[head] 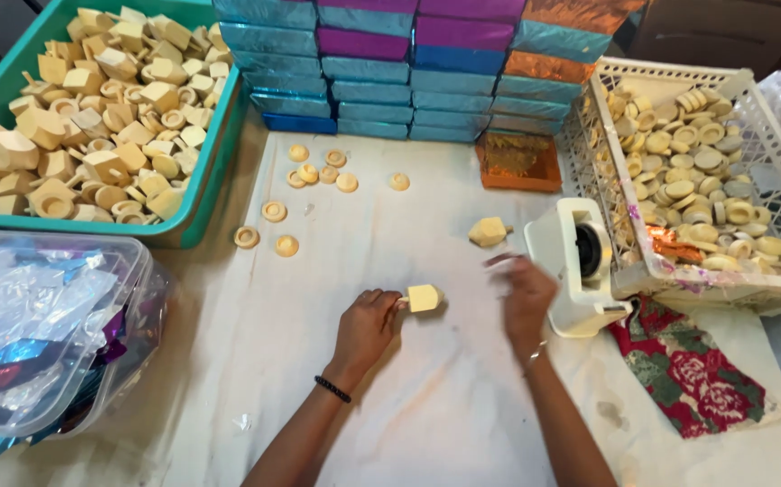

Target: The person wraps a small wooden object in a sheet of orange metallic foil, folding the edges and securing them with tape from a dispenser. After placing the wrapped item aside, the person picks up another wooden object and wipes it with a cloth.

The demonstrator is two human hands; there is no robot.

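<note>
We start at our left hand (368, 326), which pinches a small cream-coloured wooden top (424, 298) by its stem, the block end pointing right and resting on or just above the white cloth (426, 397); we cannot tell which. Our right hand (521, 293) is just beside it to the right, blurred, fingers loosely spread and holding nothing that we can make out. A second top (488, 232) lies loose on the cloth just beyond the right hand, apart from both hands.

To the right of that hand stands a small white machine (575, 261) with a dark round opening, touching the white basket (769, 194) full of little round caps. A few loose caps (318, 171) are scattered on the cloth farther out, well apart from the hands.

As for progress, we judge the work to be early or mid-way: the green tray (205, 194) on the left holds a large heap of bare tops, and only the one in hand is being worked on. Stacked foil-wrapped boxes (408, 72) line the back, and a clear tub (129, 298) of shiny foil sits at the near left.
</note>
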